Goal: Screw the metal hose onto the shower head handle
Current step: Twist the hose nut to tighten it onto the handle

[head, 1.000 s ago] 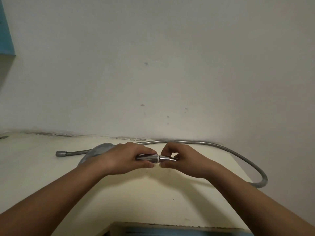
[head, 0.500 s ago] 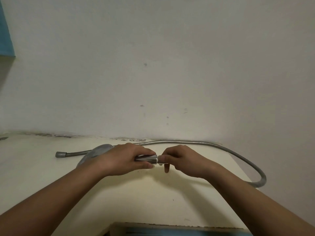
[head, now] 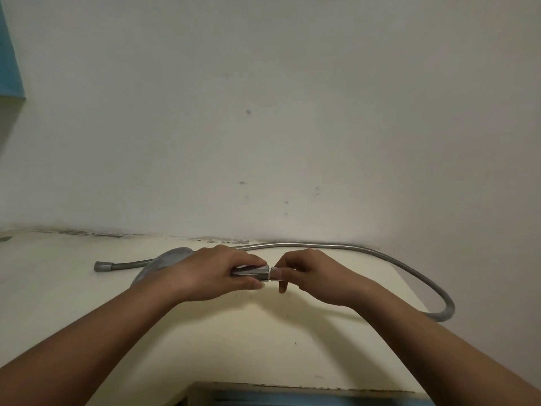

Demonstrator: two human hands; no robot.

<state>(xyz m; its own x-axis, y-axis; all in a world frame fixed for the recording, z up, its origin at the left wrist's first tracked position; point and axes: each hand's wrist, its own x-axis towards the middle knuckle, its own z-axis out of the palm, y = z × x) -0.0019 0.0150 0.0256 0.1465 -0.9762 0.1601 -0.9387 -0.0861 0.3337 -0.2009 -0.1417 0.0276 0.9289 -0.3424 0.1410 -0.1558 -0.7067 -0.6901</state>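
The cream counter [head: 87,306] carries the metal hose [head: 409,260], looped out right and back. The shower head handle [head: 253,272] is gripped by the left hand [head: 213,272], fingers wrapped tight. The hose nut [head: 275,273] is pinched by the right hand [head: 313,273], butted against the handle's end.

A cream countertop [head: 87,303] meets a pale wall [head: 263,112] along a stained, flaking seam [head: 87,232]. A blue panel [head: 10,68] occupies the upper left corner. A blue-edged surface [head: 307,398] borders the bottom.
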